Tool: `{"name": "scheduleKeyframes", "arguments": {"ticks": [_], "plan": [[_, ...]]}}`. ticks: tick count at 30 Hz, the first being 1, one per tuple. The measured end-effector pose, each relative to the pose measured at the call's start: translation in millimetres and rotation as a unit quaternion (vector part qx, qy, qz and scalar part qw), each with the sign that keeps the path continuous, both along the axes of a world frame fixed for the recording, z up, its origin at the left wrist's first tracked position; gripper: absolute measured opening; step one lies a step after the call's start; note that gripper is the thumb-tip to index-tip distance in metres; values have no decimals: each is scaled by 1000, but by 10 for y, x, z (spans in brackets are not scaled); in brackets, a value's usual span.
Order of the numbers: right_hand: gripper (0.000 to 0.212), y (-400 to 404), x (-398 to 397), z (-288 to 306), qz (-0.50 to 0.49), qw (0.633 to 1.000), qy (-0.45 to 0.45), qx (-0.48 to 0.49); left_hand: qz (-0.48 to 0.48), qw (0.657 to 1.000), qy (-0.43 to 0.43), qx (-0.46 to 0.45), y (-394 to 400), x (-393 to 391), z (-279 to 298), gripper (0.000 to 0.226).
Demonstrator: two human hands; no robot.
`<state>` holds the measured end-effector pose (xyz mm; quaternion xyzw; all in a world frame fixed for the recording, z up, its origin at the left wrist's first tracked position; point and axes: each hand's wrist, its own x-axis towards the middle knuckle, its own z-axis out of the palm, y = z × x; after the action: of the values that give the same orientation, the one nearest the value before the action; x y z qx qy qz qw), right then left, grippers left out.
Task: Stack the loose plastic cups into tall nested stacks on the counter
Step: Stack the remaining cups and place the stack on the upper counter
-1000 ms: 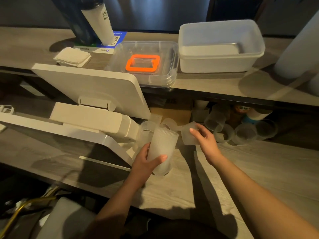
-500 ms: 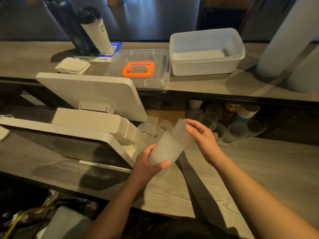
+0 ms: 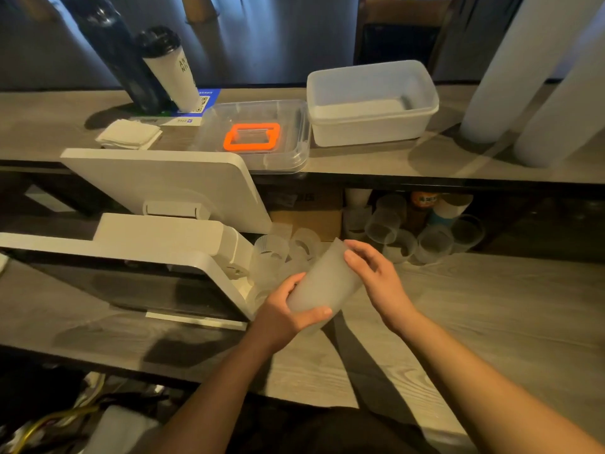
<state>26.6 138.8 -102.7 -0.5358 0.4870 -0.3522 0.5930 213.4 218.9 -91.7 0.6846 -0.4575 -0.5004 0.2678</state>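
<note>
A short nested stack of frosted plastic cups (image 3: 322, 283) is tilted above the wooden counter (image 3: 474, 322), mouth end pointing up and away. My left hand (image 3: 288, 314) grips its lower end. My right hand (image 3: 376, 276) lies against the upper cup with fingers curled over its side. Several loose frosted cups (image 3: 275, 257) lie just behind, beside the white terminal. More clear cups (image 3: 432, 239) lie on their sides under the upper shelf at the right.
A white point-of-sale terminal (image 3: 157, 237) fills the left of the counter. On the upper shelf stand a white tub (image 3: 370, 126), a clear lidded box with an orange ring (image 3: 252, 139), folded napkins (image 3: 129, 134), a tumbler (image 3: 170, 70) and tall white cup stacks (image 3: 523, 70).
My right hand picked a loose cup off the counter, brought it to the cup in my left hand and pushed it in. The stack has tilted more toward the right.
</note>
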Motion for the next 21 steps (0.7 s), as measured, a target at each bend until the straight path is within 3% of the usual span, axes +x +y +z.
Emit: {"name": "scheduleKeyframes", "arguments": {"ticks": [7,11,14,17,21], "plan": [[59,122,-85,148,33,999,-7,40,-18,999,19,-29,-53,-98,111,85],[55,71,-148,199,43,997,-3,65,-41,999,2,-25,-63,-171,117,69],[49,68,-196,228,47,997,14,63,-45,999,10,-14,-79,-233,114,72],[25,24,-276,190,4,997,28,66,5,998,66,11,-113,-280,71,65],[45,-109,-499,65,-87,991,72,65,71,992,105,28,-152,-300,-35,57]]}}
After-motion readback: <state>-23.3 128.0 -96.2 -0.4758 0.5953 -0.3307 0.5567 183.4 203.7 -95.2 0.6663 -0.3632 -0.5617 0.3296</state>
